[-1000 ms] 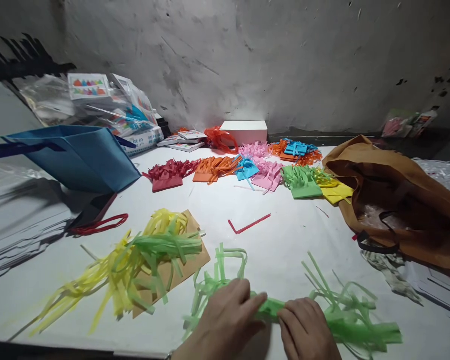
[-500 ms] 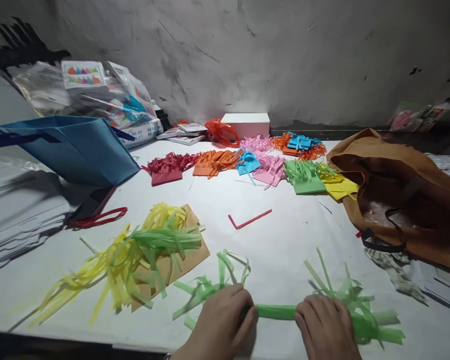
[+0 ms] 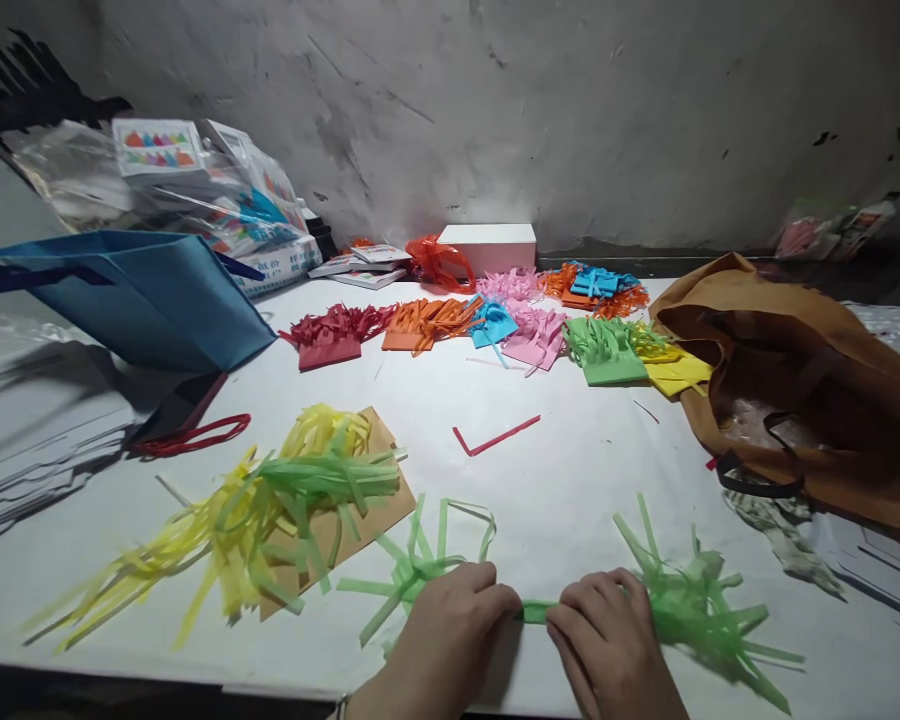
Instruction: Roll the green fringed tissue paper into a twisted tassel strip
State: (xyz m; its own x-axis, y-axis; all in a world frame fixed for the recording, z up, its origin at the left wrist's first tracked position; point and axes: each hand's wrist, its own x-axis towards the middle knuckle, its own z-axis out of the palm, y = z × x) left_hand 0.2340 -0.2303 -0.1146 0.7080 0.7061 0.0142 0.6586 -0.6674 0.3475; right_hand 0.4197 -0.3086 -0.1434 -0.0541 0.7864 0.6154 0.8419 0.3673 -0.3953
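A green tissue-paper tassel point(image 3: 534, 611) lies across the front of the white table, fringed at both ends and rolled tight in the middle. My left hand point(image 3: 454, 630) is closed around the rolled middle on its left side, fingers curled. My right hand point(image 3: 607, 635) grips the same roll on the right, a short stretch of green showing between the two. Fringe strips spread out beyond each hand. To the left, yellow tassel strips point(image 3: 232, 540) and another green tassel point(image 3: 330, 475) lie over a brown card point(image 3: 367, 515).
A bent red strip point(image 3: 495, 440) lies mid-table. Behind it are fringed paper bundles in red point(image 3: 334, 340), orange point(image 3: 420, 325), pink point(image 3: 532, 340) and green point(image 3: 607, 355). A blue bag point(image 3: 157, 300) stands left, a brown bag point(image 3: 780, 370) right, a white box point(image 3: 487, 245) at the back.
My right hand has moved left along the rolled green tassel, closer to my left hand, so less of the roll shows between them. The fringe ends have shifted and spread. The view has shifted slightly.
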